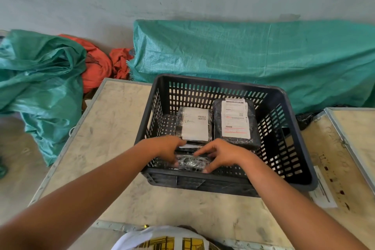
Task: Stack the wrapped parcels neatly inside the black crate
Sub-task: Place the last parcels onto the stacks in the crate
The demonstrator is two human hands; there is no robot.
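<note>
Sacking in green (253,55) lies behind the counter (113,128), where the black crate (292,136) holds two labelled parcels side by side, one at its back right (236,119) and one left of it (194,125). Left hand (168,148) and right hand (221,153), fingers curled, grip a small wrapped parcel (191,161) between them at the crate's near wall.

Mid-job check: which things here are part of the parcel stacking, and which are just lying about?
In the job:
black crate
two labelled parcels
small parcel between left hand and right hand

Lying about:
green sacks
orange cloth
paper slip
</note>
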